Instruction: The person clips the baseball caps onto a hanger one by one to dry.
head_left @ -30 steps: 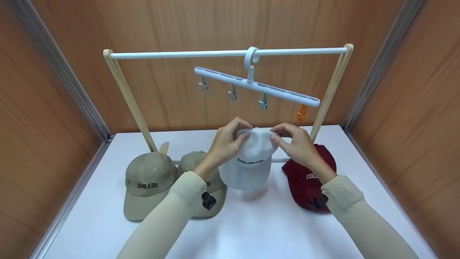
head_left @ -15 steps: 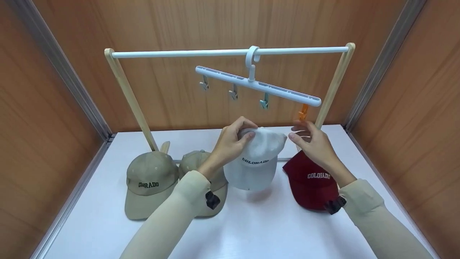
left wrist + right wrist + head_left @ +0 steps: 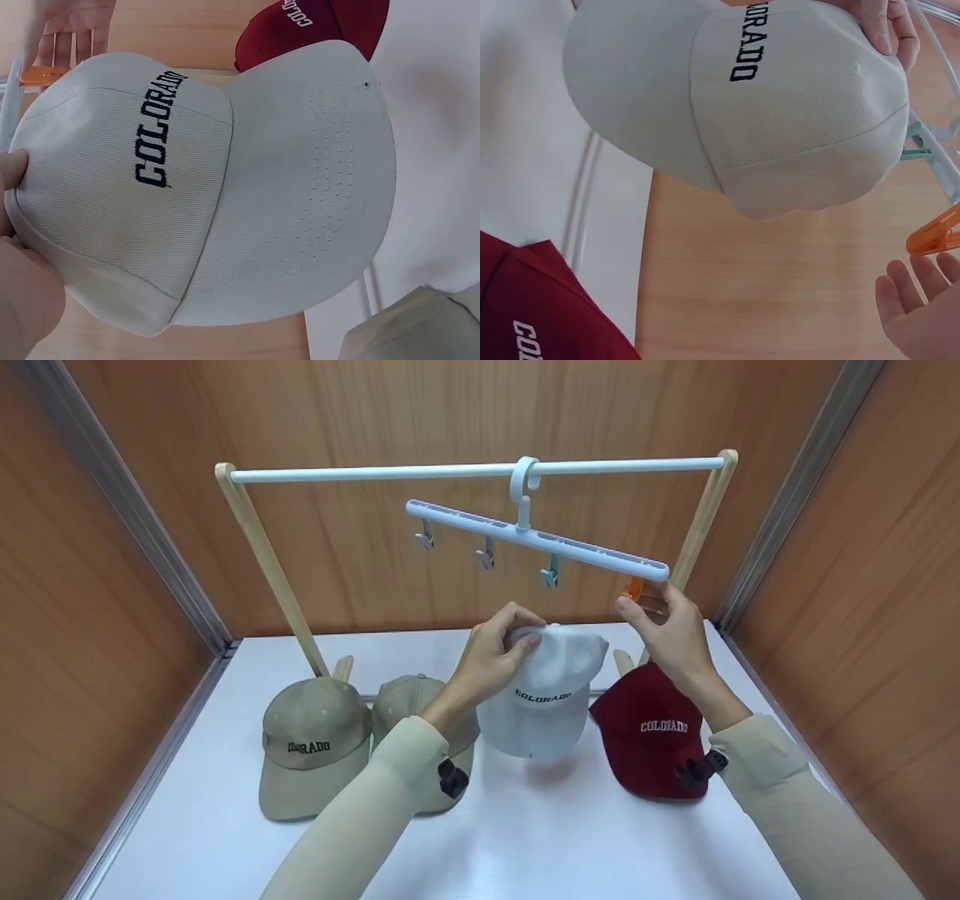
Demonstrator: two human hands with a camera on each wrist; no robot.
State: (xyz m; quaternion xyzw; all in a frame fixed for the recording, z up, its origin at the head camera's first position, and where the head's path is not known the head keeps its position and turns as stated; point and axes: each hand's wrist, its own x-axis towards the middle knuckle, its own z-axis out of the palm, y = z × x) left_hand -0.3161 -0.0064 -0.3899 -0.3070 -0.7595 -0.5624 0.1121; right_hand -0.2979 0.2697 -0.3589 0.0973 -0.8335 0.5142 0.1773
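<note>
Nearest to me, two pale sleeves (image 3: 375, 810) reach in over a white table (image 3: 555, 847) toward a white bar hanger (image 3: 594, 556) that slopes down to its right end. Below that hanger and out past its left end sits a tan cap (image 3: 311, 720); a second tan cap (image 3: 405, 697) sits beneath the left end, partly hidden by the left forearm. A maroon cap (image 3: 649, 746), lettered COLORADO in white, lies under the hanger's right end. Under the middle of the hanger is the white cap (image 3: 534, 727), brim down, with dark COLORADO across its front. The left hand (image 3: 487, 658) pinches it by the upper edge of the crown, thumb in front and fingers behind. The right hand (image 3: 679, 639) is at the hanger's low right end, thumb apart from the fingers, right by the orange clip (image 3: 636, 587); I can't tell whether a fingertip touches it. Three more clips (image 3: 550, 574) hang along the rest of the hanger. Above it, the white rail (image 3: 360, 474) carries its hook, and behind it rises a wood-grain wall (image 3: 375, 405).
</note>
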